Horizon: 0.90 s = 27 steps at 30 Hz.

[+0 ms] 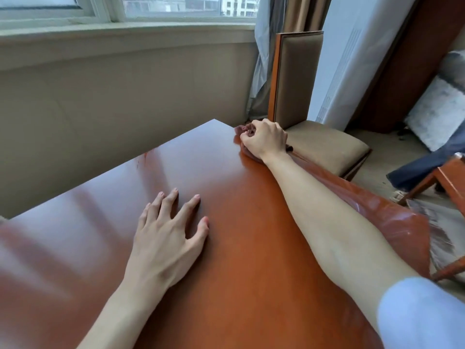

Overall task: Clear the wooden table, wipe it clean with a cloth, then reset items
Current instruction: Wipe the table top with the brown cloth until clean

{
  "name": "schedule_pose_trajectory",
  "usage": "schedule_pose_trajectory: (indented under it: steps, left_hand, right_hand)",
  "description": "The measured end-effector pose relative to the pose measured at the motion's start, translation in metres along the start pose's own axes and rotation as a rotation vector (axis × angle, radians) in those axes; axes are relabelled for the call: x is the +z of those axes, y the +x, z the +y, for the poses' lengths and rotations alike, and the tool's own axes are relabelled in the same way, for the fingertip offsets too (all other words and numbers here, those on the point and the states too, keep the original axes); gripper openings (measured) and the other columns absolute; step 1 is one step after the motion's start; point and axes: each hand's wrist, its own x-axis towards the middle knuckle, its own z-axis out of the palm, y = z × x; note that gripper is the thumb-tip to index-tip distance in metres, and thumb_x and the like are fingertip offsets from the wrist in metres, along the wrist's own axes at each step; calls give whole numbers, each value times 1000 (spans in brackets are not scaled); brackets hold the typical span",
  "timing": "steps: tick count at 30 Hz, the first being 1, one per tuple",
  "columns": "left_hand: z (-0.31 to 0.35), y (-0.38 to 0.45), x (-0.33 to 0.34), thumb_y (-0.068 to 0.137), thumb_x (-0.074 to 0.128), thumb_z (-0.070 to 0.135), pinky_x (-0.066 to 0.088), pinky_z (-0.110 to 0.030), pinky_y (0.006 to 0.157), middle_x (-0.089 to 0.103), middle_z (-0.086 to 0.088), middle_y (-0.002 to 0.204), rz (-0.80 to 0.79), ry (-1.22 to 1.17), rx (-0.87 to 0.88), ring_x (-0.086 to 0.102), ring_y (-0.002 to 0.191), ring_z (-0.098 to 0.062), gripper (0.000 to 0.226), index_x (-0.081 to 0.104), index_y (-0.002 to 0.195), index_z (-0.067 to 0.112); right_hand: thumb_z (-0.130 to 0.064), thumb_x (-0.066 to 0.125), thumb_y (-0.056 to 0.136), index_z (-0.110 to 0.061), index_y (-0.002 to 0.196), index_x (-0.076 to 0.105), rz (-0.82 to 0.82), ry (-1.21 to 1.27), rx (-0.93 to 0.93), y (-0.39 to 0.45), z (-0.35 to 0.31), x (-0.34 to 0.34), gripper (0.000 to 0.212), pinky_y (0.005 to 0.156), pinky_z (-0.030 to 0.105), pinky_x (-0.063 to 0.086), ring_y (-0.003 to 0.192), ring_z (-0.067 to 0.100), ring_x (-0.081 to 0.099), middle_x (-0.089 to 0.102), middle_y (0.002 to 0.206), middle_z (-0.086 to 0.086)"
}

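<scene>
The glossy reddish-brown wooden table (105, 222) fills the lower half of the head view. My right hand (265, 139) reaches to the table's far right corner and grips a bunched brown cloth (242, 129), pressing it on the surface; most of the cloth is hidden under the fist. My left hand (171, 227) rests flat on the tabletop near the middle, fingers spread and straight. No other items show on the table.
A beige upholstered chair (324, 144) with a wooden frame stands just past the table's right edge. Behind the table runs a beige wall under a window sill (125, 34). A second wooden chair (450, 177) and a white panel (352, 59) stand at the right.
</scene>
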Motion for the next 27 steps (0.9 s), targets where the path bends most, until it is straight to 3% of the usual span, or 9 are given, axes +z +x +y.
schedule_pose_trajectory:
  steps: [4, 11, 14, 20, 27]
  left_hand:
    - [3, -4, -7, 88, 18, 71, 12, -42, 124, 24, -2, 165, -17, -15, 3, 12, 153, -23, 71, 33, 153, 46]
    - [4, -10, -10, 100, 32, 60, 9, -44, 125, 23, -7, 165, -55, -28, 24, 11, 153, -28, 59, 32, 155, 41]
    - [1, -9, -10, 100, 31, 60, 8, -44, 125, 23, -9, 165, -51, -24, 36, 11, 154, -29, 60, 32, 155, 40]
    - [1, -7, -5, 99, 33, 60, 10, -44, 125, 23, -7, 165, -25, -27, 41, 11, 154, -28, 59, 33, 155, 40]
    - [-3, -1, 1, 89, 21, 68, 13, -42, 124, 24, 0, 164, 15, -6, 26, 11, 153, -23, 67, 32, 152, 47]
  right_hand:
    - [-44, 56, 87, -20, 102, 71, -38, -28, -54, -52, -2, -22, 32, 86, 43, 46, 106, 40, 58, 65, 108, 9]
    - [-49, 57, 84, -29, 94, 72, -16, 104, -255, -270, 2, -115, 26, 79, 34, 49, 90, 21, 57, 64, 95, -9]
    - [-47, 61, 81, -32, 92, 73, 5, 146, -317, -312, 5, -133, 22, 78, 31, 48, 89, 17, 57, 64, 95, -12]
    - [-52, 56, 86, -27, 97, 73, -28, 45, -209, -203, 6, -87, 31, 74, 32, 45, 93, 24, 59, 65, 96, -4]
    - [-50, 54, 86, -22, 101, 72, 19, -2, -49, -36, 11, -13, 36, 85, 42, 52, 105, 36, 62, 68, 107, 8]
